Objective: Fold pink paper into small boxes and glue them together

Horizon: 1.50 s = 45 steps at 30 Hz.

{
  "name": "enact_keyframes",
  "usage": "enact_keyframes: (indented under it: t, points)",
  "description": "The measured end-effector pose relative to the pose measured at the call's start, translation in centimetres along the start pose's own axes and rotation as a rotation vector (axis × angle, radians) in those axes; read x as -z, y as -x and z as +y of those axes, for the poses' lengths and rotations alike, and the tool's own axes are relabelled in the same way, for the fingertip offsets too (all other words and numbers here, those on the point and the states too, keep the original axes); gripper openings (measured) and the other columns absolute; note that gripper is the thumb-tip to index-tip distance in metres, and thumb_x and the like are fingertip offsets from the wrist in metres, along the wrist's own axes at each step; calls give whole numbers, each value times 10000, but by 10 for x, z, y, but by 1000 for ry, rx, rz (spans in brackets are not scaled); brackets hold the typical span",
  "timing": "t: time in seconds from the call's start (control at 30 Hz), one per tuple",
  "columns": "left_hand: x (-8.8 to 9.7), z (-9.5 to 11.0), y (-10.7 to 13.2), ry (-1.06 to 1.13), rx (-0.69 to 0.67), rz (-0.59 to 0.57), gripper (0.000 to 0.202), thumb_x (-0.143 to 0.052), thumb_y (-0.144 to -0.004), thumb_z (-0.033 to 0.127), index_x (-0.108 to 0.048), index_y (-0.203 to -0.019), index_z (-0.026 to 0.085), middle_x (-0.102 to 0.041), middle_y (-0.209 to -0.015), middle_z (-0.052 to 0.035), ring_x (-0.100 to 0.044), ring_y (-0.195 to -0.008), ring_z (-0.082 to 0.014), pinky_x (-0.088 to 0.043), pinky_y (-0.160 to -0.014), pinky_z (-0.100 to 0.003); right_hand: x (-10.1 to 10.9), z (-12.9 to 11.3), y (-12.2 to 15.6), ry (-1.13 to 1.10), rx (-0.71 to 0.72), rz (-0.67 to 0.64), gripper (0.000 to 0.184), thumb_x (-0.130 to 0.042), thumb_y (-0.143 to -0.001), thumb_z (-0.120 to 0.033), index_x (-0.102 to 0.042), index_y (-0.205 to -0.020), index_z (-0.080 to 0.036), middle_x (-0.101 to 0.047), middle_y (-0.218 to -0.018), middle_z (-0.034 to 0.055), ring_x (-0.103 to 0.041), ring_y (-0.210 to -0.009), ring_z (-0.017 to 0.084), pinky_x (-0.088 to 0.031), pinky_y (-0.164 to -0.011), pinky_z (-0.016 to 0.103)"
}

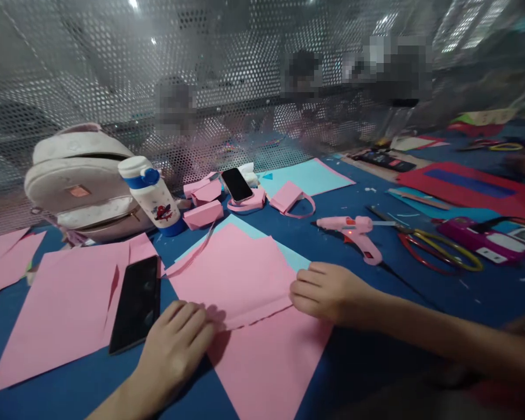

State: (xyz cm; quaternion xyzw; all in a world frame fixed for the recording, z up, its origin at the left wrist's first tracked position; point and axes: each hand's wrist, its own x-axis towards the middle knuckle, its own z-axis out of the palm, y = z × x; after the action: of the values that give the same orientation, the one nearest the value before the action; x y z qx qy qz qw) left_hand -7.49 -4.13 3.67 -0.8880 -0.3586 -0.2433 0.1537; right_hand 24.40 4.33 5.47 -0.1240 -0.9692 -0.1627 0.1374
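A sheet of pink paper (240,280) lies in front of me, with a narrow folded strip along its near edge. My left hand (179,338) has its fingers curled closed over the left end of that fold. At the right end my right hand (328,294) pinches the paper's edge. Another pink sheet (273,361) is beneath, its corner pointing toward me. Light blue paper (284,248) peeks out behind. The thumbs are mostly hidden. Just left of my left hand, a black phone (136,303) rests on more pink paper (65,297).
Behind stand a white backpack (83,181), a bottle (153,198), folded pink paper pieces (203,214) and a second phone (237,184). To the right lie a pink glue gun (354,230) with a cord, scissors (441,248) and a purple device (485,242). A perforated metal panel (245,76) closes the back.
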Motion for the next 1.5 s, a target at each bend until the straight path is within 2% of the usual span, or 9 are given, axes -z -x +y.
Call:
enact_keyframes:
  t: [0.3,0.4,0.53,0.67,1.03,1.23,1.3,1.37,1.5]
  points:
    - [-9,-2,-13,52,40,-32,161,-513,-981,155,-613,-856,173,-664,-718,-9,-581,-617,-153,-392,-631,-300,-25,12,-8,-263,-86,-120,339,-370,-1072,-287,-601,-844,-188,-618,-813,28,-467,-743,172,-286,-657,310]
    - [-9,-5,-12,150,104,-139,251,-384,-1020,195,-611,-915,177,-650,-758,-37,-582,-675,-183,-391,-619,-307,-29,15,-10,-379,-129,-167,376,-316,-1080,-275,-586,-834,-188,-622,-813,28,-481,-735,168,-311,-659,293]
    - [-10,-10,-10,431,323,-358,309,-324,-1031,234,-560,-835,197,-608,-794,-28,-563,-730,-181,-411,-641,-299,-29,19,-15,-566,-281,-298,292,-387,-1040,-222,-569,-814,-191,-631,-822,11,-538,-766,157,-351,-666,270]
    - [-10,-16,-12,501,426,-452,328,-315,-1038,260,-523,-793,195,-588,-795,-21,-546,-745,-180,-413,-673,-308,-25,20,-22,-565,-367,-385,246,-435,-1008,-201,-574,-805,-193,-641,-836,10,-567,-794,163,-358,-675,276]
    - [-8,-19,-11,375,264,-512,250,-368,-993,182,-602,-909,203,-591,-877,-38,-543,-779,-203,-379,-682,-324,-33,16,-18,-270,-186,-381,188,-493,-920,-87,-556,-778,-192,-607,-793,22,-492,-699,178,-231,-575,320]
    - [-18,-14,-14,33,119,-336,241,-445,-975,170,-612,-802,178,-588,-761,-30,-528,-653,-189,-350,-611,-332,-31,4,-15,-155,-231,-277,215,-526,-825,-3,-523,-730,-196,-564,-729,23,-432,-638,182,-175,-568,327]
    - [-18,-13,-19,-41,76,-303,169,-495,-967,179,-654,-1022,192,-641,-886,-51,-585,-741,-207,-400,-648,-340,-32,1,-14,-110,-233,-244,235,-519,-825,14,-517,-720,-196,-553,-713,23,-423,-634,182,-174,-578,327]
    - [-16,-13,-24,-71,-5,-312,385,-529,-950,152,-562,-1312,276,-649,-1160,-78,-624,-926,-237,-456,-743,-368,-33,0,-13,-85,-226,-225,245,-513,-830,23,-515,-722,-197,-547,-709,20,-419,-634,181,-176,-587,325]
    - [-15,-17,-32,-67,-149,-418,601,-515,-949,151,-371,-1488,372,-422,-1540,-78,-521,-1273,-289,-461,-966,-464,-34,-1,-12,-68,-215,-215,245,-526,-830,23,-513,-728,-200,-535,-702,14,-418,-630,180,-185,-596,321]
